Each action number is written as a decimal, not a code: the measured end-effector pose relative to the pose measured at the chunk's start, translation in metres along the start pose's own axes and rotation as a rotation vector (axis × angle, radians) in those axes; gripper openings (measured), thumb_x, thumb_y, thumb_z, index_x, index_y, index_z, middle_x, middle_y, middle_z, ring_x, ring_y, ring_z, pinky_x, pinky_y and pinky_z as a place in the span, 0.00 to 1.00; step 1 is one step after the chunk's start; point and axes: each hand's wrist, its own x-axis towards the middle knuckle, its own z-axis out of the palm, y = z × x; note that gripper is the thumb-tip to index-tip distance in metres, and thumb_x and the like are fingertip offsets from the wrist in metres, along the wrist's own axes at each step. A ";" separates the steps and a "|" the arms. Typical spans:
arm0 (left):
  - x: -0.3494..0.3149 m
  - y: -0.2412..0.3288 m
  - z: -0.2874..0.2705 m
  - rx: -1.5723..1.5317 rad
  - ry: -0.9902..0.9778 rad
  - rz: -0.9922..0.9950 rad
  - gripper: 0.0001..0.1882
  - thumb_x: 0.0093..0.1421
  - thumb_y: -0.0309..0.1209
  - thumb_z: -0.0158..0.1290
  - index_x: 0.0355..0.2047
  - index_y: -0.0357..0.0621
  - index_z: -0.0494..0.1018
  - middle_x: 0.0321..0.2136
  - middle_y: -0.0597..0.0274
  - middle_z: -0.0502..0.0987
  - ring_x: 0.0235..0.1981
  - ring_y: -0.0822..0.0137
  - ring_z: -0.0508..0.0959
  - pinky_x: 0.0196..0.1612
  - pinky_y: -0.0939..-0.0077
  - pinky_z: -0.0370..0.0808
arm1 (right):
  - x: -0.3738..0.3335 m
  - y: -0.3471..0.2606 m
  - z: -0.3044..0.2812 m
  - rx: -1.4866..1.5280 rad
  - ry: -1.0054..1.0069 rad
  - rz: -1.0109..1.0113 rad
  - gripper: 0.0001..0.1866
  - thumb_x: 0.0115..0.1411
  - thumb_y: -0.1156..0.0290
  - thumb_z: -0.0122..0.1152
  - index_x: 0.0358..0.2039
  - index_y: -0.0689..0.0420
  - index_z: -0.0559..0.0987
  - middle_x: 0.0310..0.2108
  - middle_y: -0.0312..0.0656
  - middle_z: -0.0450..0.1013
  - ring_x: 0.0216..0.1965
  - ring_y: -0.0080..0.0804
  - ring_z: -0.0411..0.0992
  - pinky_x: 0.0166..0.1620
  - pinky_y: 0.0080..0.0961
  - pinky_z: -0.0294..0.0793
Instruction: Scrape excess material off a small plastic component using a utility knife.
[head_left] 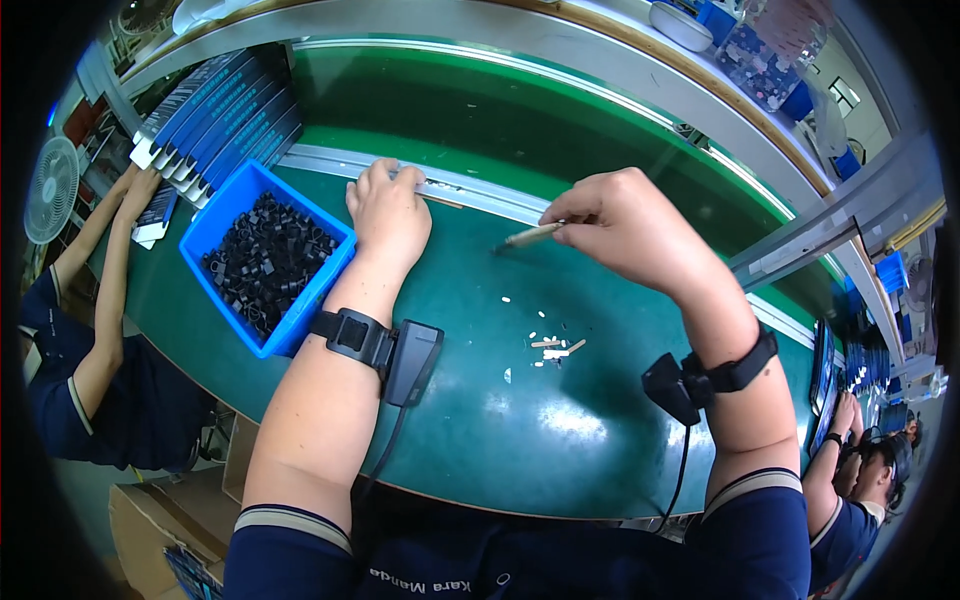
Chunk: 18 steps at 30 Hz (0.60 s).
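Note:
My right hand point(625, 225) is closed round the pale handle of a small brush point(530, 236). Its dark tip points left, at or just above the green tabletop, and is slightly blurred. My left hand point(388, 210) rests by the metal rail at the back of the table. Its fingers are bent and a little apart, with the tips partly hidden, and I make out nothing held in them. Beside its fingers lies a thin wooden strip point(443, 201). Small white bits and short brown sticks point(552, 347) are scattered on the tabletop between my forearms.
Left of my left forearm stands a blue bin point(300, 318) full of small black clip-like parts point(265, 262). Stacked blue boxes point(225, 115) stand behind it, with a co-worker's arms point(115, 225) beside them. The metal rail point(490, 205) borders the green table point(465, 430). Another person sits at far right.

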 end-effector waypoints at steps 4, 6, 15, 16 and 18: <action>0.001 0.002 -0.001 -0.028 -0.020 -0.010 0.11 0.51 0.25 0.50 0.35 0.48 0.75 0.46 0.52 0.68 0.53 0.51 0.64 0.59 0.45 0.54 | 0.001 0.001 -0.002 0.116 0.034 0.047 0.09 0.49 0.77 0.59 0.32 0.62 0.81 0.24 0.45 0.75 0.27 0.33 0.74 0.33 0.27 0.73; 0.002 0.004 0.001 -0.047 -0.018 -0.008 0.11 0.51 0.25 0.50 0.36 0.48 0.75 0.46 0.52 0.68 0.53 0.51 0.64 0.59 0.45 0.54 | 0.006 0.006 0.006 0.087 0.162 0.054 0.10 0.46 0.76 0.56 0.30 0.61 0.82 0.26 0.50 0.76 0.28 0.45 0.75 0.36 0.31 0.75; 0.002 0.002 0.000 -0.045 -0.024 -0.017 0.11 0.51 0.25 0.50 0.36 0.47 0.76 0.47 0.52 0.68 0.54 0.52 0.64 0.60 0.45 0.53 | -0.010 -0.016 -0.019 0.169 -0.184 0.080 0.08 0.50 0.75 0.61 0.31 0.62 0.81 0.23 0.44 0.75 0.24 0.27 0.72 0.31 0.23 0.71; 0.002 0.001 0.000 -0.047 -0.028 -0.018 0.12 0.51 0.25 0.49 0.36 0.47 0.76 0.47 0.52 0.68 0.54 0.52 0.64 0.60 0.45 0.53 | -0.008 -0.014 -0.018 0.169 -0.185 0.083 0.08 0.50 0.75 0.61 0.31 0.62 0.81 0.23 0.44 0.75 0.24 0.27 0.72 0.31 0.23 0.71; 0.002 0.002 -0.001 -0.054 -0.019 -0.020 0.12 0.51 0.25 0.49 0.36 0.48 0.76 0.46 0.52 0.68 0.53 0.51 0.64 0.60 0.45 0.53 | -0.001 -0.011 -0.013 0.171 0.039 0.101 0.09 0.50 0.75 0.61 0.32 0.62 0.81 0.23 0.43 0.74 0.24 0.26 0.71 0.30 0.22 0.71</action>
